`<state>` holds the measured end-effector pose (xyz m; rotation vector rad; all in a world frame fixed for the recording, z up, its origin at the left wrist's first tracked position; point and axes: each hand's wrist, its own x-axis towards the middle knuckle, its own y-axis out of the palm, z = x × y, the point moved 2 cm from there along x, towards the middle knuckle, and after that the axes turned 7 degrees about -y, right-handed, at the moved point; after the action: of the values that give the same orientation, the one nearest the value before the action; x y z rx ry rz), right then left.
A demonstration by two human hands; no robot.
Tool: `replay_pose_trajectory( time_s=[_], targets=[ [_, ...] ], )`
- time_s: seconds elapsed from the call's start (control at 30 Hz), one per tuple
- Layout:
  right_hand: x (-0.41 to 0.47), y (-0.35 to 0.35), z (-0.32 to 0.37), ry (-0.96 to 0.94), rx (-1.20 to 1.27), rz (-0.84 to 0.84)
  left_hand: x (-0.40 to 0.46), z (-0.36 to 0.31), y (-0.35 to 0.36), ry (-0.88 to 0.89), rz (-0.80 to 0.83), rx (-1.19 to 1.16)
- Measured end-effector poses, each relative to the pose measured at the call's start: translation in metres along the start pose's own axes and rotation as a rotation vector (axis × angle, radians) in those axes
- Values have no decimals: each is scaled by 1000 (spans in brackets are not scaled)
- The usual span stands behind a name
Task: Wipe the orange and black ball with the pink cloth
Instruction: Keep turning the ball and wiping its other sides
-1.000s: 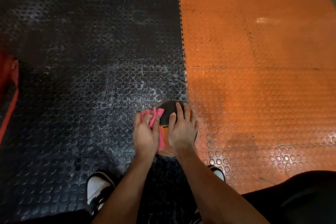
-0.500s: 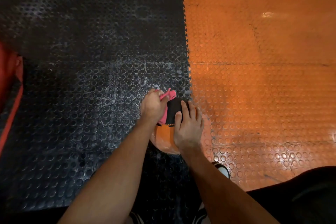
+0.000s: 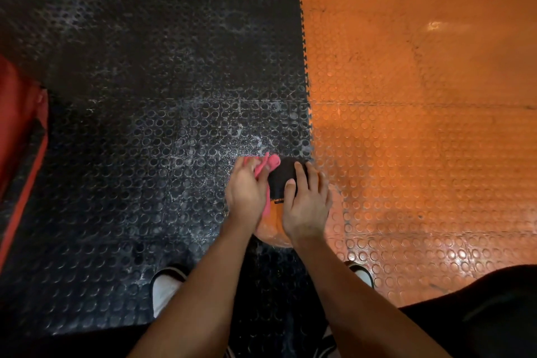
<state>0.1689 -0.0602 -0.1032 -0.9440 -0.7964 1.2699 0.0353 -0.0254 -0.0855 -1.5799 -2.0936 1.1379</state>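
The orange and black ball (image 3: 276, 219) sits on the floor, right where the black floor mat (image 3: 145, 125) meets the orange floor mat (image 3: 421, 125). The far part of the ball is black and the near part is orange. Both hands cover much of it.

The pink cloth (image 3: 266, 164) lies on the ball's left side. It is bunched up, and a bit of it sticks out past the fingers at the far end. A thin strip of it also shows between the two hands.

The left hand (image 3: 245, 196) is curled around the cloth and presses it on the ball. The right hand (image 3: 306, 203) lies flat on the ball's right side with its fingers spread out, and its thumb rests on the black part.

Both mats have little round bumps all over. The black one looks dusty and white near the ball. A white and black shoe (image 3: 165, 289) stands on the black mat near the left arm. The toe of another shoe (image 3: 361, 273) peeks out by the right arm. A red thing (image 3: 20, 154) lies at the far left edge; I cannot tell what it is.
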Motion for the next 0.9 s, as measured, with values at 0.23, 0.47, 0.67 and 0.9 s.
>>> replay_pose_trajectory(
  time_s=[0.23,0.47,0.67,0.9],
  targets=[
    [2,-1,-9,3,42,4,60,-23,22,29,202,180],
    [0,0,-3,6,25,-6,-34,12,-5,0,-4,-164],
    [-1,1,-3,2,-5,17,-30,-2,-2,36,-40,-69],
    [-3,2,-3,-10,4,16,59,-40,24,49,220,264]
  ],
)
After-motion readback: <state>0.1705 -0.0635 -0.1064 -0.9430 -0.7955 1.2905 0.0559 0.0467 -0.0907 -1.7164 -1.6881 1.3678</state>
